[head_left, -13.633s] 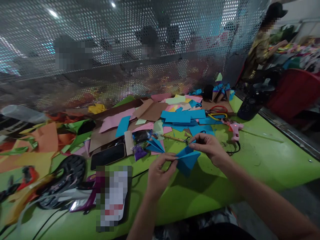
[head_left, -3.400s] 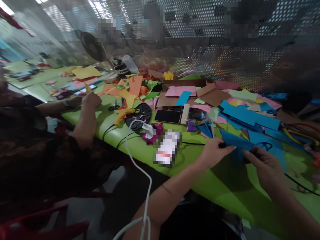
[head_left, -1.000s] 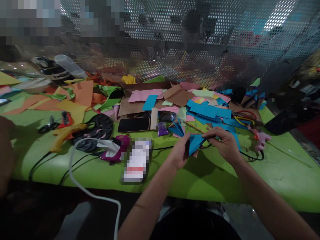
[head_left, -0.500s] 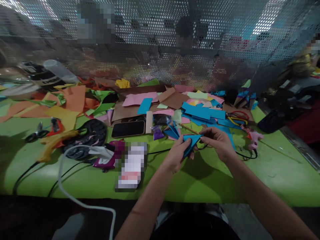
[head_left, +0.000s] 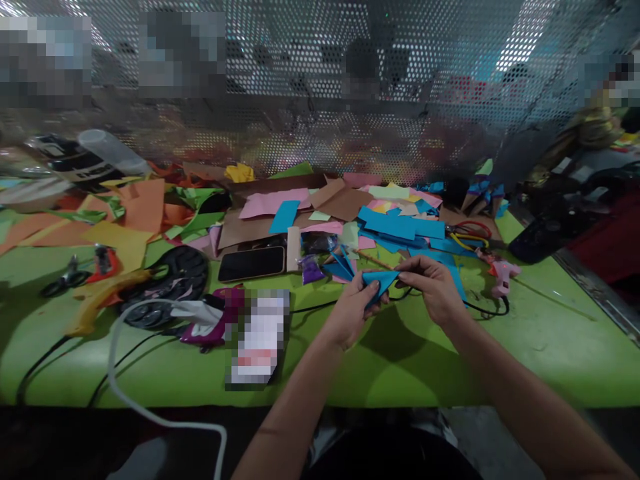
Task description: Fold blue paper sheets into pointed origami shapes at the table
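A folded piece of blue paper (head_left: 381, 283), shaped like a pointed triangle, is held above the green table (head_left: 400, 380). My left hand (head_left: 353, 310) grips its left side, thumb on top and fingers beneath. The fingertips of my right hand (head_left: 430, 283) pinch the paper's right-hand tip. Just behind my left hand lies another folded blue paper piece (head_left: 341, 267), beside a small purple packet (head_left: 313, 268). Blue paper sheets (head_left: 400, 225) are stacked beyond my hands.
Left of my hands are a lit phone (head_left: 257, 340), a dark phone (head_left: 251, 264), a purple glue gun (head_left: 215, 320) and a yellow glue gun (head_left: 95, 310) with cables. A pink glue gun (head_left: 501, 277) and scissors (head_left: 470, 233) lie right. Colored paper scraps cover the back.
The view has shifted slightly, so the table items appear a little further left. Both hands still hold the blue paper, in nearly the same pose.
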Available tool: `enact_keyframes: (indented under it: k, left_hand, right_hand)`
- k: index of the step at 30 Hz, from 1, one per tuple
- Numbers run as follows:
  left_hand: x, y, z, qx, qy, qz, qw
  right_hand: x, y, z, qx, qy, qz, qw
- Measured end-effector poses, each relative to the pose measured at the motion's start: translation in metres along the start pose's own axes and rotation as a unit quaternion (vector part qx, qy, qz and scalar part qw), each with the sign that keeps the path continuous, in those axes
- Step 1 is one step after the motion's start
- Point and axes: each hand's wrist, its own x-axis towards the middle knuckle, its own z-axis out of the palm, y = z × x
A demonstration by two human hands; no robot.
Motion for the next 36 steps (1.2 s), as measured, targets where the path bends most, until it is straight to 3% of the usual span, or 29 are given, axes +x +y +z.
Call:
enact_keyframes:
  k: [5,14,27,30,36]
  left_hand:
    - [0.001,0.000,0.000,0.005,0.002,0.023,1.000]
    - [0.002,-0.003,-0.001,0.034,0.059,0.024,0.997]
    - [0.003,-0.001,-0.004,0.098,0.028,0.049,0.994]
    - [0.005,-0.005,-0.007,0.153,0.037,0.085,0.984]
    - [0.002,-0.007,-0.010,0.309,0.051,0.164,0.935]
  right_hand:
    - [0.001,0.004,0.000,0.040,0.009,0.016,0.999]
    - [0.006,0.000,-0.011,-0.017,-0.067,0.024,0.997]
    - [0.006,-0.001,-0.011,-0.157,-0.019,-0.051,0.986]
    - [0.005,0.000,-0.011,-0.193,-0.032,-0.072,0.978]
    - [0.007,0.002,-0.014,-0.267,-0.091,-0.110,0.953]
